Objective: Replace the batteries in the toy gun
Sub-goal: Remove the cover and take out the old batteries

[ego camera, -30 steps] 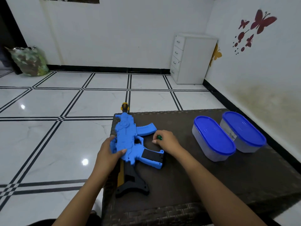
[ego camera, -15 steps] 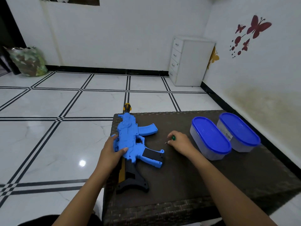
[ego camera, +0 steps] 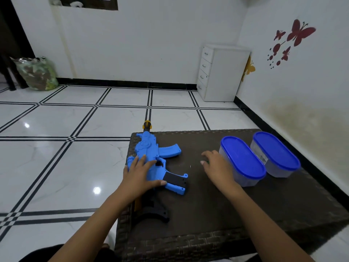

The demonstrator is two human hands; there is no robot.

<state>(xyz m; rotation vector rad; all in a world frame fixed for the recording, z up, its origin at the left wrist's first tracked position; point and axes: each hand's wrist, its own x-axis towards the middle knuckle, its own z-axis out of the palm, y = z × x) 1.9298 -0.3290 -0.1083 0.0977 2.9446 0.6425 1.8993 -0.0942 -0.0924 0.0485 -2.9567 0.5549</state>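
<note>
On the dark woven table (ego camera: 207, 214), near its left edge, the left hand (ego camera: 138, 176) is pressing flat, fingers spread, on the light, rigid blue plastic toy gun (ego camera: 151, 157), best gripped mid-body, while the right hand (ego camera: 217, 167) is curling loosely over something small and green.

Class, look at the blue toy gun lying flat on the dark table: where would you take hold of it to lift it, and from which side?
Grip the toy gun round its blue body from above, about where the left hand lies flat on it. It lies on its side, so fingers can wrap over the edges. The black-panelled handle sticks out right as an alternative.

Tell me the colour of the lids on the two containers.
Both lids are blue, on clear containers; the head view shows them best.
</note>
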